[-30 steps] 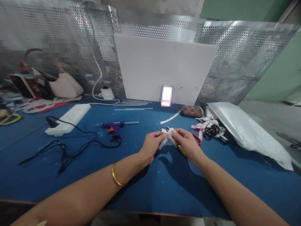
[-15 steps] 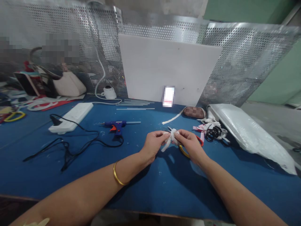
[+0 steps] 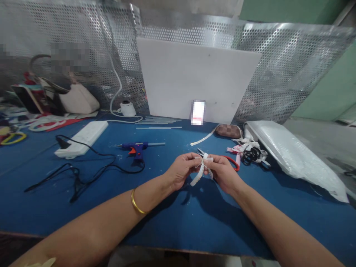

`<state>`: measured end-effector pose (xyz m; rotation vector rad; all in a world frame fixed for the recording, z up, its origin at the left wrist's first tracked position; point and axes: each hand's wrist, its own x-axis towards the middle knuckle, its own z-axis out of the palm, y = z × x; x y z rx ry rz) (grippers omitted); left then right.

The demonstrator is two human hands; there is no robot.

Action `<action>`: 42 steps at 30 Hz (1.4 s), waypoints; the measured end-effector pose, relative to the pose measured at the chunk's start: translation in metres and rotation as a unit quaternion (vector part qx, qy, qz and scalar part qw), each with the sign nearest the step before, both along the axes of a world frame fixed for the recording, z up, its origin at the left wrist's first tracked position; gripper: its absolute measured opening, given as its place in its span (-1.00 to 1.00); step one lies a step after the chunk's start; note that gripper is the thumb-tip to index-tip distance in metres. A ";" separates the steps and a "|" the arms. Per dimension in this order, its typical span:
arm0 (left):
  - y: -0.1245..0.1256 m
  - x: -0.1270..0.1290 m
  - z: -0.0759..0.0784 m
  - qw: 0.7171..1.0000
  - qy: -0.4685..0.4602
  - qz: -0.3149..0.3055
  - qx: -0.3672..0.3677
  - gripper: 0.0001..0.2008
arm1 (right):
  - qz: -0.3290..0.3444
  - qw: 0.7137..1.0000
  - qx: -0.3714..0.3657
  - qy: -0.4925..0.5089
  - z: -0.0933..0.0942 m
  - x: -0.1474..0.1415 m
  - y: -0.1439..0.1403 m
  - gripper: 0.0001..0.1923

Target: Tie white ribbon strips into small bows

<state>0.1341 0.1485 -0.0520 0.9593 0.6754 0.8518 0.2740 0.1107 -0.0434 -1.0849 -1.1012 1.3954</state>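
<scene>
Between both hands is a small white ribbon bow [image 3: 197,178], its two tails hanging downward. My left hand [image 3: 183,168] pinches its left side with thumb and fingers. On the opposite side, my right hand [image 3: 222,172] grips the bow too, thumb on top. Scissors with red handles [image 3: 236,163] lie on the table behind and partly under my right hand; their blade tips poke out past the bow. The bow's centre is partly covered by my fingertips.
A blue glue gun [image 3: 137,148] with a black cord lies left of my hands, near a white power strip [image 3: 83,139]. To the right are ribbon scraps and black hair ties [image 3: 251,155], a brown checkered pouch [image 3: 229,131] and a white plastic package [image 3: 294,159]. A lit phone [image 3: 198,112] leans on the white board.
The ribbon bow has turned in my fingers, so both tails now show, spread apart and hanging down. My right hand covers more of the scissors' handles. The whole view has shifted slightly.
</scene>
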 end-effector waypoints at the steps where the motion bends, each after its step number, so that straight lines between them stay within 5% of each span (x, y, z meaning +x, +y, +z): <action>1: 0.000 0.000 0.000 1.000 -0.007 -0.010 -0.010 -0.79 | 0.005 1.000 -0.011 0.016 0.000 0.000 0.000 -0.76; 8: 0.002 0.000 -0.004 0.997 0.017 0.079 -0.006 -0.74 | -0.025 0.995 0.037 -0.085 0.000 0.000 0.001 -0.79; 14: 0.002 -0.004 0.003 0.996 0.085 0.020 0.035 -0.64 | -0.001 0.994 0.032 -0.105 0.000 0.002 0.001 -0.82; 19: 0.000 -0.003 0.004 0.986 0.108 0.096 0.081 -0.77 | -0.001 0.990 0.002 -0.144 0.002 -0.001 -0.001 -0.75; 25: 0.001 -0.003 0.002 0.988 0.112 0.083 0.067 -0.78 | 0.014 0.983 0.004 -0.185 0.003 -0.008 -0.004 -0.73; 30: 0.003 -0.006 0.005 0.985 0.125 0.073 0.095 -0.77 | 0.024 0.951 0.089 -0.295 -0.004 0.000 0.000 -0.66; 35: 0.005 -0.007 0.007 0.986 0.136 0.059 0.080 -0.74 | 0.011 0.924 0.099 -0.368 -0.008 0.002 0.001 -0.68; 38: 0.006 -0.007 0.007 0.989 0.128 0.060 0.045 -0.75 | -0.014 0.876 0.155 -0.456 -0.007 -0.001 -0.004 -0.71; 42: 0.005 -0.006 0.007 0.991 0.127 0.044 -0.004 -0.80 | -0.015 0.735 0.276 -0.619 -0.004 -0.005 -0.011 -0.77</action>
